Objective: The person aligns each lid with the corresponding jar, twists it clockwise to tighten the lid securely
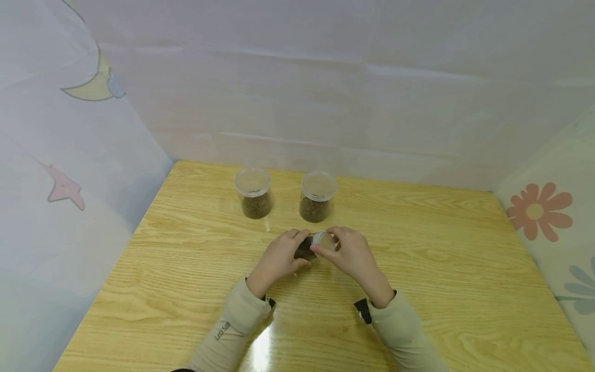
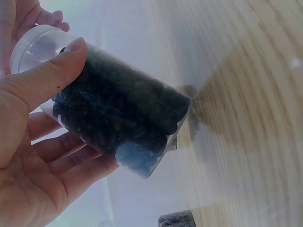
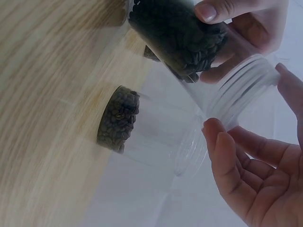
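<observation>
A clear plastic jar (image 1: 304,250) of dark coffee beans is held tilted over the table by both hands. My left hand (image 1: 275,259) grips its body, with the thumb on one side and the fingers around the other. At the top end, my right hand (image 1: 355,255) pinches the clear lid (image 3: 246,87) between thumb and fingers. In the left wrist view the beans (image 2: 116,101) fill most of the jar, and its bottom edge tips down close to the wooden surface.
Two more lidded clear jars, a left one (image 1: 255,200) and a right one (image 1: 317,199), stand upright behind the hands, each partly filled with brown beans. The wooden table (image 1: 446,268) meets a pale cloth backdrop (image 1: 325,93) at the back and sides.
</observation>
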The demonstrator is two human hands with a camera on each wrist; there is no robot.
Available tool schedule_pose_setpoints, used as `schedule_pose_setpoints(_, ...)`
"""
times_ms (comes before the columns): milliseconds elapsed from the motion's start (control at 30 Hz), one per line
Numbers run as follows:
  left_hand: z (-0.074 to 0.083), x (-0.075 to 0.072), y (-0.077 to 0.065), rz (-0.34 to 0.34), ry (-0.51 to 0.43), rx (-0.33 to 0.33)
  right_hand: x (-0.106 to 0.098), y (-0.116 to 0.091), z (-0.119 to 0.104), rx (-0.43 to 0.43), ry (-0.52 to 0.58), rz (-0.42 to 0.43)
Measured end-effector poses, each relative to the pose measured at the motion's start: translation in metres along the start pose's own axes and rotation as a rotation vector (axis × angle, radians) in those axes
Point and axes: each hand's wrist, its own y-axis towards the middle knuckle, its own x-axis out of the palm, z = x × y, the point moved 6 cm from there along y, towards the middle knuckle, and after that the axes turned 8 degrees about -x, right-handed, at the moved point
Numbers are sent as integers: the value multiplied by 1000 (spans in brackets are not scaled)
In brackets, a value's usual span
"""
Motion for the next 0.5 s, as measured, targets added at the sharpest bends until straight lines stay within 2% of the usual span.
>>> schedule_pose_setpoints(167,1,0,-1,-4,4,0,1,-1,2,25,-38,-17)
schedule_pose_setpoints(267,1,0,0,1,2,-2,1,-2,1,9,-41,-18)
schedule_pose_setpoints(367,0,0,0,8,1,-3,-1,-2,-1,-64,-21,-15)
schedule_pose_setpoints(500,-1,0,0,19,9,4,-3,-3,-6,-228,1,0)
